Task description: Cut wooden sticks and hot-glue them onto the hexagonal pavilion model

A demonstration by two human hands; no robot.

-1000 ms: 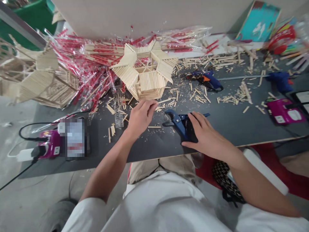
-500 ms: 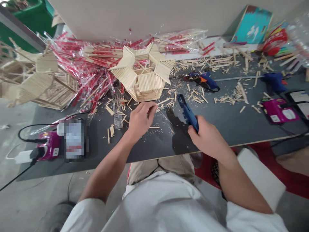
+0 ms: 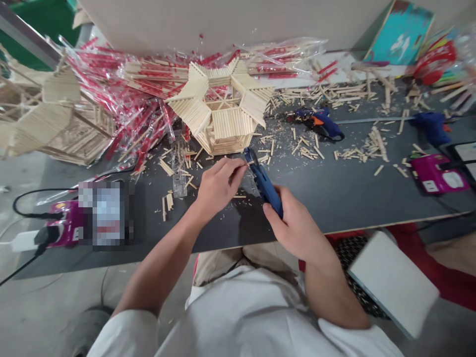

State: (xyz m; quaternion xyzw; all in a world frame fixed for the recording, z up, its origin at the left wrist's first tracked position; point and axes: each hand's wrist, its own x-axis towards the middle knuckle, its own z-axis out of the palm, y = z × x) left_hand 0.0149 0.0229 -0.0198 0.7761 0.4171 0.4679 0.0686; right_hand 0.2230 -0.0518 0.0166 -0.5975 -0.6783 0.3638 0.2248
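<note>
My left hand [image 3: 219, 187] is closed in a pinch on a thin wooden stick [image 3: 250, 163] just in front of the star-shaped stick model. Wrapped round the handles of blue cutting pliers [image 3: 266, 184] is my right hand [image 3: 295, 223]. The pliers' jaws are at the free end of the stick, close to my left fingertips. Behind both hands stands the pale stick model [image 3: 232, 125], with slatted panels round an open middle. A clear plastic ruler-like strip [image 3: 180, 171] lies left of my left hand, among short stick offcuts [image 3: 167, 203].
Red-and-clear plastic packs of sticks [image 3: 145, 82] heap along the wall. A second stick structure [image 3: 55, 119] stands at left. Blue glue guns [image 3: 322, 124] and scattered offcuts lie at right. Purple power blocks [image 3: 439, 173] with cables and a blurred-out device [image 3: 107, 213] sit near the edges.
My right hand has moved left with the pliers, bringing their jaws to the stick at my left fingertips. My left hand has stayed nearly in place.
</note>
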